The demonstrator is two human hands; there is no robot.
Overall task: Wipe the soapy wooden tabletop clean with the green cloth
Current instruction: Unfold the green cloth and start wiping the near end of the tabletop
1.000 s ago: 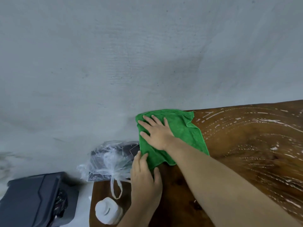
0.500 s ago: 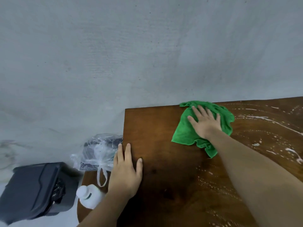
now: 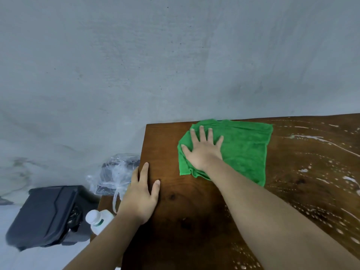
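The wooden tabletop [image 3: 191,211] fills the lower right of the head view, its far edge against the wall. The green cloth [image 3: 245,149] lies spread near the far left corner. My right hand [image 3: 204,151] presses flat on the cloth's left part, fingers spread. My left hand [image 3: 142,195] rests palm down on the table's left edge, holding nothing. White soap streaks and droplets [image 3: 319,141] cover the wood to the right of the cloth. The wood left of the cloth looks dark and free of streaks.
A grey wall [image 3: 175,65] stands right behind the table. Left of the table and lower down are a clear plastic bag [image 3: 115,172] over something dark, a white bottle [image 3: 97,219], and a black hard case [image 3: 48,213] on the floor.
My right hand swept the cloth from the left corner to the right, then came back a little to the left. The cloth now lies spread flatter. My left hand stayed on the table's left edge.
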